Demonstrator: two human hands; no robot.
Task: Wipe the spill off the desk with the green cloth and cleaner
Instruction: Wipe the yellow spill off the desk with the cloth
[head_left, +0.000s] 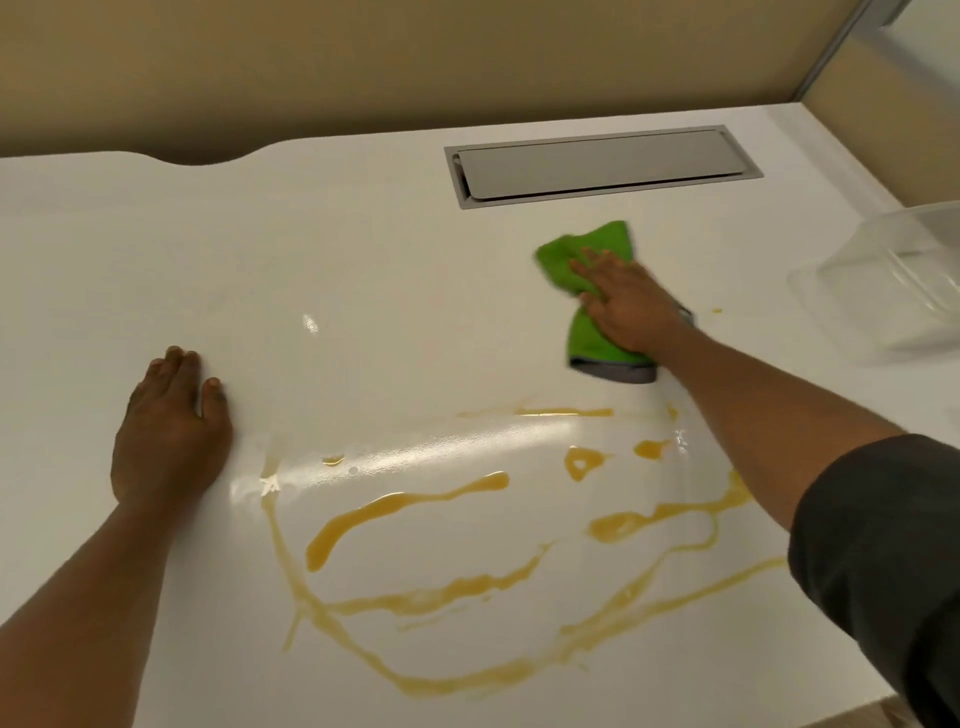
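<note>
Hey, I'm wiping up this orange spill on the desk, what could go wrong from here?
1. The right hand presses the green cloth beyond the orange spill, so the forearm crossing the wet streaks, or its dark sleeve, may pick up liquid.
2. The left hand rests flat right beside the spill's left edge and could smear it.
3. A wide stroke might knock the clear plastic container to the right.

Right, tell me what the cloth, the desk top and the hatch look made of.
Green cloth: soft, napped fabric, probably microfibre, with a grey edge. Desk: white, smooth, semi-gloss, likely laminate, going by its reflections. Hatch: grey, matte, brushed-looking metal, possibly aluminium.
</note>
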